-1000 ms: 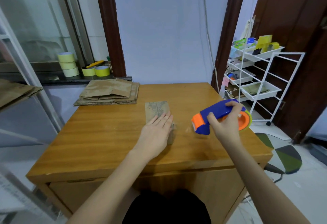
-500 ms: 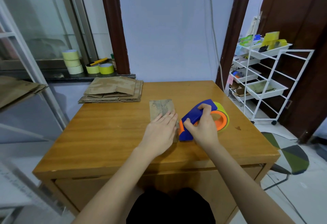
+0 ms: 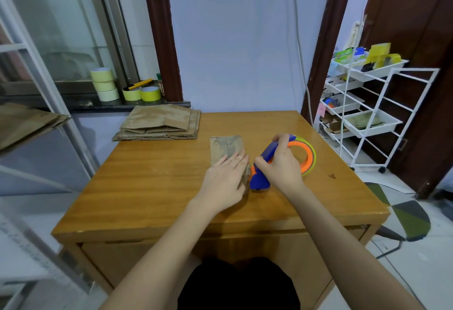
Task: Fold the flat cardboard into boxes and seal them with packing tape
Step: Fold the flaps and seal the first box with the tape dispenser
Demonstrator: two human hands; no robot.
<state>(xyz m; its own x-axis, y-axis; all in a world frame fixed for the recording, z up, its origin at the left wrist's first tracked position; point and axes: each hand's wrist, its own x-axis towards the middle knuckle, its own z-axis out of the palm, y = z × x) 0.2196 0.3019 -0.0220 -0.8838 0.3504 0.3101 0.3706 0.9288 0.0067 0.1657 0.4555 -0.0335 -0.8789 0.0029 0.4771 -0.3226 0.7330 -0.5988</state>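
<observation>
A small brown cardboard box (image 3: 226,146) lies on the wooden table (image 3: 152,184) near its middle. My left hand (image 3: 225,182) presses flat on the box's near end, fingers straight. Right beside it, my right hand (image 3: 282,167) grips the blue handle of a tape dispenser (image 3: 263,162) with an orange wheel and a roll of tape. The dispenser's blue front end sits against the box's right side at the table surface. A stack of flat cardboard (image 3: 159,122) lies at the table's back left corner.
Several tape rolls (image 3: 104,84) and a yellow cutter (image 3: 138,84) sit on the window ledge behind the table. A white wire cart (image 3: 367,113) with trays stands to the right. More flat cardboard (image 3: 27,121) rests on a shelf at the left.
My right hand has brought the tape dispenser leftward and down from the table's right edge to the box's side. My left hand has stayed pressed on the box.
</observation>
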